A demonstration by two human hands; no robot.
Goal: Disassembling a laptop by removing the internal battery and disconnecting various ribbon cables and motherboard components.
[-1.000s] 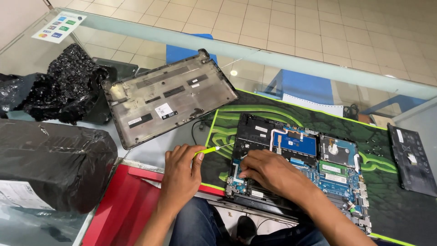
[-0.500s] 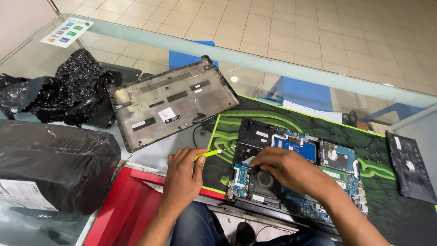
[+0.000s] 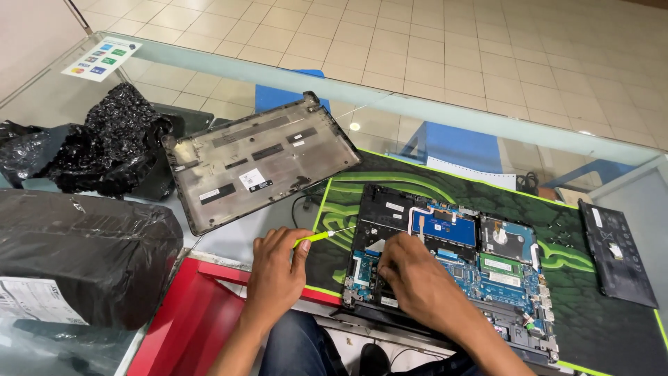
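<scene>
An opened laptop (image 3: 452,257) lies on a black and green mat (image 3: 598,306), its blue circuit board, drive and memory exposed. My right hand (image 3: 410,275) rests on the laptop's near left part, fingers pressed down on the board area. My left hand (image 3: 275,268) sits just left of the mat's edge and holds a small yellow-green screwdriver (image 3: 323,237), its thin tip pointing right toward the laptop's left side.
The laptop's grey bottom cover (image 3: 257,163) lies upside down on the glass counter (image 3: 417,104). Crumpled black plastic wrap (image 3: 104,143) and a black-wrapped box (image 3: 76,254) sit at the left. A black battery pack (image 3: 616,254) lies at the mat's right end. A red surface (image 3: 188,320) is below.
My right hand has shifted slightly toward the laptop's near left corner. The left hand keeps the screwdriver in about the same spot. The view has moved a little.
</scene>
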